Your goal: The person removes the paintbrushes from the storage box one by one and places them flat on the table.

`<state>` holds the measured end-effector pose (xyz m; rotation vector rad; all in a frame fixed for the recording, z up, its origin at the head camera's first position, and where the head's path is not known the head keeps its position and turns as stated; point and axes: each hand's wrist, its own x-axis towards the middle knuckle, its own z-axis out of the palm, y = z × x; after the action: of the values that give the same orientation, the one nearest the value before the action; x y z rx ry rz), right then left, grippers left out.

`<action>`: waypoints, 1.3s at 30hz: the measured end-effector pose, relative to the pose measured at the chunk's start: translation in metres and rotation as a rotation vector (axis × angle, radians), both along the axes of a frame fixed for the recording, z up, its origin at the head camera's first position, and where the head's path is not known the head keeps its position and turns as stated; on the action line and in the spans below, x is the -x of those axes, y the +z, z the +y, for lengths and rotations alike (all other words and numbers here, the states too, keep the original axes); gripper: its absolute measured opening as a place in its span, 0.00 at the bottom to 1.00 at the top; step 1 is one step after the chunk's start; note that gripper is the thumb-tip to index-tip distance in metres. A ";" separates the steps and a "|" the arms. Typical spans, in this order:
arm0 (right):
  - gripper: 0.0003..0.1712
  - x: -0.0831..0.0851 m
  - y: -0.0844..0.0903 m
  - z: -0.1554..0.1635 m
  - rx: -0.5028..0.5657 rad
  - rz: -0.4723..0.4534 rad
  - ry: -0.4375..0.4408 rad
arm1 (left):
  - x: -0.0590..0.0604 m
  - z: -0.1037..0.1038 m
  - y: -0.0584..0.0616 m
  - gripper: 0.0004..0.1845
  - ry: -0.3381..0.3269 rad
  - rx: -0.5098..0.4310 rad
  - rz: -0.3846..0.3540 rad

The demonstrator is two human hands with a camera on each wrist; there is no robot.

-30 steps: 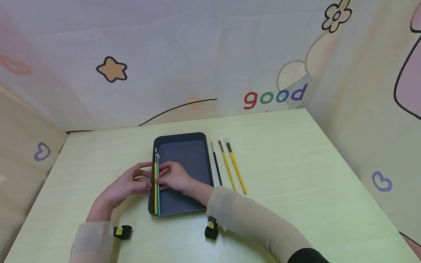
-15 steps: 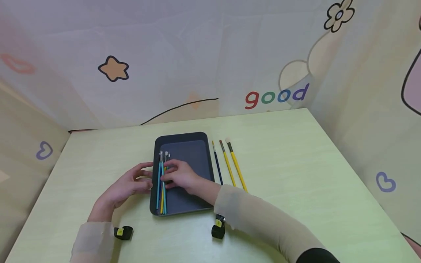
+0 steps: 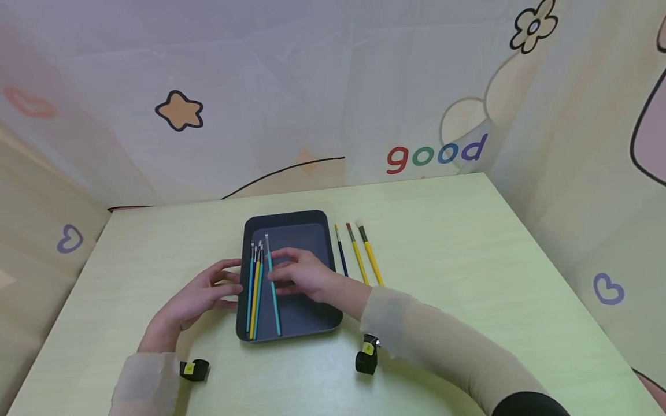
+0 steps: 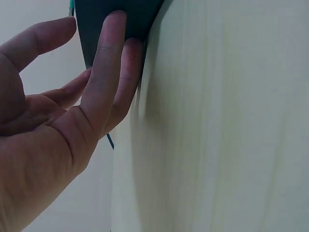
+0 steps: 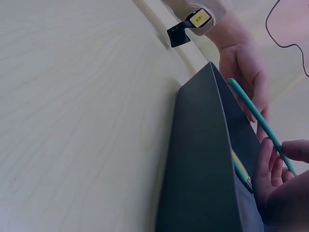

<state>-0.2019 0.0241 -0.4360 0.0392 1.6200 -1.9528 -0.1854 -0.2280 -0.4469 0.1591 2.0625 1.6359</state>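
My right hand (image 3: 309,278) pinches a teal paintbrush (image 3: 275,309) between thumb and fingers, over the dark grey tray (image 3: 307,234). In the right wrist view the same teal handle slants up from the pinch, its end near the tray's rim. Several other paintbrushes (image 3: 255,300), with teal, yellow and dark handles, lie side by side along the tray's left part. At the tray's left wall is my left hand (image 3: 200,294). Its fingertips touch the outside of that wall, clearly so in the left wrist view, and the fingers are loosely bent around nothing.
To the right of the tray, three paintbrushes lie on the pale table (image 3: 468,260): a dark blue one (image 3: 340,249), a thin yellow one (image 3: 357,254) and a thicker yellow one (image 3: 371,254). Printed cloth walls (image 3: 291,104) border the table.
My right hand has moved rightward with one teal paintbrush, separating it from the bunch. The brushes at the tray's left wall have spread out. The left hand stays at the tray.
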 end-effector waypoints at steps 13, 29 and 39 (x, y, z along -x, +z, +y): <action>0.27 0.000 0.014 0.026 -0.042 0.041 0.028 | -0.003 0.000 -0.001 0.37 -0.005 0.013 0.003; 0.24 -0.002 0.016 0.059 -0.068 0.084 0.010 | -0.003 -0.002 -0.004 0.35 -0.003 0.014 0.011; 0.25 0.006 0.018 0.089 -0.099 0.099 -0.006 | -0.001 -0.003 -0.004 0.37 0.003 -0.004 0.013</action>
<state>-0.2079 0.1134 -0.4178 -0.0139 1.7816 -1.9042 -0.1842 -0.2315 -0.4505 0.1687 2.0701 1.6452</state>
